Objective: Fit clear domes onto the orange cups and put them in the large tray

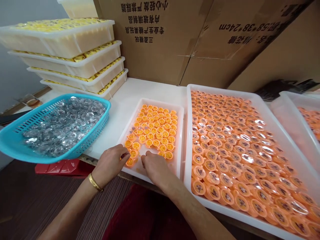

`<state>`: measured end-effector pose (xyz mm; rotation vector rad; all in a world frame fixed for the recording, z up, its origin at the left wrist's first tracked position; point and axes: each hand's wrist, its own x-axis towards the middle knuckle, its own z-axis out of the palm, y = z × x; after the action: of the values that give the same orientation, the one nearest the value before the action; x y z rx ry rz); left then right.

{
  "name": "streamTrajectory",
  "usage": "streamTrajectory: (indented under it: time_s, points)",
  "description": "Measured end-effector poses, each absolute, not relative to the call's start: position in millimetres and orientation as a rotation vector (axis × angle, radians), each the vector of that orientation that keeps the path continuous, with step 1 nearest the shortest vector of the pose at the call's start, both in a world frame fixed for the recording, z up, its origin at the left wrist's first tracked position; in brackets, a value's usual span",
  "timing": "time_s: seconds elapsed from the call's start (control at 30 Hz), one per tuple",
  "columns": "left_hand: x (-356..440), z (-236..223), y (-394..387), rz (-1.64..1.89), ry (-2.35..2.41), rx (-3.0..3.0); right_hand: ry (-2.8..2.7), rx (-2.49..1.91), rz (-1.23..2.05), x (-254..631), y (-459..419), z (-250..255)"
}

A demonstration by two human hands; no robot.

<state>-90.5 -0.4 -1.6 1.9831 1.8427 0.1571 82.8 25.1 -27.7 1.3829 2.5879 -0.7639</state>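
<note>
at the near end of the small tray [180, 143], both hands are bent over the filled orange cups [159, 136]. the tray's long axis runs away from the body; most cups lie ahead of the hands. left hand [111, 161] is nearer the near-left cups, fingers curled, thumb towards forefinger; right hand [155, 166] is angled inward, fingers bent down, just beside the near-right cups. whether either grips anything cannot be told. blue basket [90, 140] lies left of the tray, large tray [189, 133] right.
</note>
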Motion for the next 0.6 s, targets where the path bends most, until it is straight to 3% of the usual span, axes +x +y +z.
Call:
streamTrajectory:
  time_s: [0.1,0.27,0.37,0.47,0.6]
  points:
    - [-88.0,-3.3,-0.8,0.314,1.746,1.904,2.606,1.558,-0.94,88.5,24.2,-24.5]
    - [-78.1,-7.6,2.3,0.634,1.418,1.53,2.24,1.657,-2.352,93.6,25.9,-20.1]
    - [-78.0,-6.5,4.6,0.75,1.323,1.296,1.935,1.565,-2.767,88.9,25.5,-20.3]
    - [-87.4,-4.9,4.7,0.897,1.427,1.129,2.123,1.732,-2.49,82.4,21.8,-23.7]
    - [-103.6,-6.8,1.8,0.997,1.594,1.061,2.672,1.55,-1.4,77.1,17.3,-30.5]
